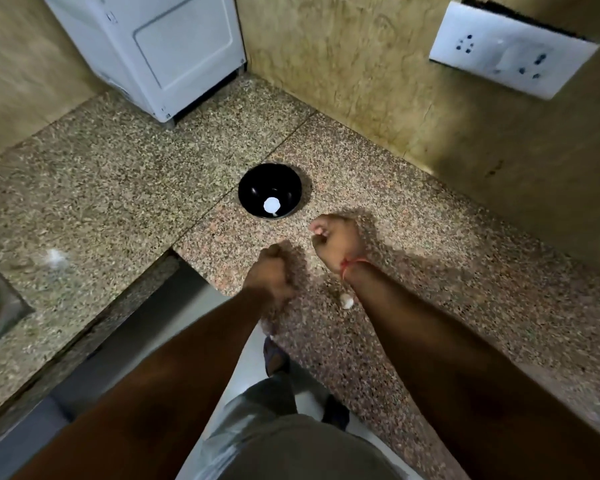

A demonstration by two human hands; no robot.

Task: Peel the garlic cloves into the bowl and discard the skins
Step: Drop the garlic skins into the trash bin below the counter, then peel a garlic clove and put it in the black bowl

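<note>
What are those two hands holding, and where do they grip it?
The right hand pinches something small and pale at its fingertips, probably a garlic clove; the grip point is too blurred to tell. The left hand is curled, and what it holds, if anything, is hidden.

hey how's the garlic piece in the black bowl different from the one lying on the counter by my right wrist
The garlic in the bowl sits inside the black bowl; the garlic on the counter lies on the speckled counter beside the right forearm. The bowl piece looks bright white and rounded; the counter piece looks duller and smaller. Both lie untouched by either hand.
</note>
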